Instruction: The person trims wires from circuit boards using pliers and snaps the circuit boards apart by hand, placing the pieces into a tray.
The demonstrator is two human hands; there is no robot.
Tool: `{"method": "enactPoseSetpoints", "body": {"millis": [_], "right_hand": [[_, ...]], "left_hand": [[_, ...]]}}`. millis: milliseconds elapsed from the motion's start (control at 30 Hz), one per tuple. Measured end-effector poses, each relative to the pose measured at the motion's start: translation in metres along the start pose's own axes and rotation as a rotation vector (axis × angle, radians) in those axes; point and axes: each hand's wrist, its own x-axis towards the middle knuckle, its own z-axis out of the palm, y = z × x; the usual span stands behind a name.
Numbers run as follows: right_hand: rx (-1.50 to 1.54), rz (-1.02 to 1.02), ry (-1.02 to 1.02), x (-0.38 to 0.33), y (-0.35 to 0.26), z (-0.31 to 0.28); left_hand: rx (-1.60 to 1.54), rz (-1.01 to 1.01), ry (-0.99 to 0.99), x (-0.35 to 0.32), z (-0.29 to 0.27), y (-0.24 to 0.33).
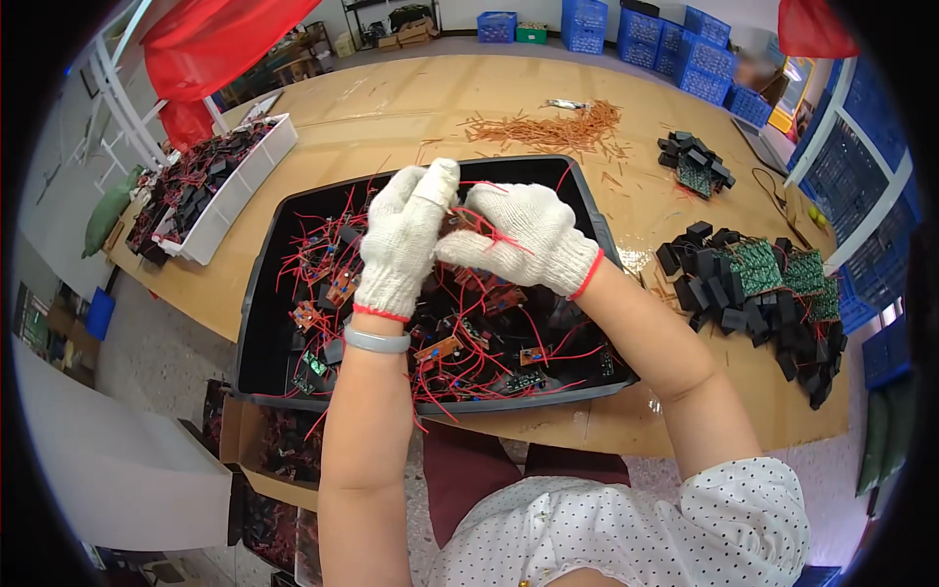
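Observation:
My left hand (pixel 403 230) and my right hand (pixel 523 235), both in white knitted gloves with red cuffs, meet above a black plastic tub (pixel 256 323). Closed fingers of both hands grip a small brown circuit board (pixel 471 219) with thin red wires, mostly hidden by the gloves. One red wire trails across the right glove. Below them, the tub holds a tangle of small circuit boards (pixel 437 349), red wires and dark components.
A white bin (pixel 245 186) of similar parts stands at the left. Brown strips (pixel 558 127) lie in a pile beyond the tub. Black blocks with green boards (pixel 753 279) are heaped at the right. Below the table's left side is an open cardboard box (pixel 279 484).

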Motion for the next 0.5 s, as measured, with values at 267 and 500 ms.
{"method": "enactPoseSetpoints", "body": {"millis": [267, 500], "right_hand": [[0.173, -0.036, 0.003, -0.005, -0.001, 0.009], [0.176, -0.067, 0.048, -0.006, -0.002, 0.017]], "left_hand": [[0.041, 0.151, -0.055, -0.003, 0.005, 0.011], [0.025, -0.020, -0.152, 0.000, -0.001, 0.005]]}}
